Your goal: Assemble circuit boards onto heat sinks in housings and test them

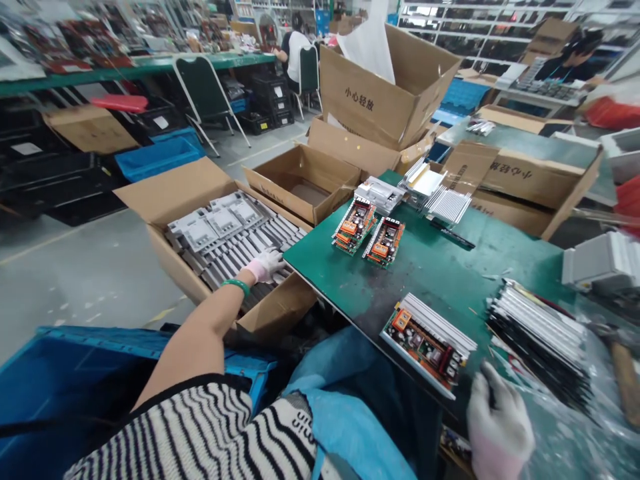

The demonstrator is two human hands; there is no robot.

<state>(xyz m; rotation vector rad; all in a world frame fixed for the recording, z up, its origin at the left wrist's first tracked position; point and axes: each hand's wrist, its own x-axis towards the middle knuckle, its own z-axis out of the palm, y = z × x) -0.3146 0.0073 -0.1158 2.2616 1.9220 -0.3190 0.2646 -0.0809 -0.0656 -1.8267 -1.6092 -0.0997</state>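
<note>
Striped clothing (200, 427) was seen nearest, while on the surface (311, 257) one board (419, 343) was seemingly fitted to a heat sink (437, 318) beside the right hand (500, 423), with two boards (384, 241) seemingly left unfitted, grey parts (220, 223) left under the left hand (267, 265), and neither grip discernible.

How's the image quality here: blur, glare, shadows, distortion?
Head view, right of centre: the near circuit board is fairly clear; head view, right edge: the pale housings look smeared and stretched; head view, lower right: clear plastic catches pale highlights; head view, lower left: the blue crate is partly in deep shadow.
</note>
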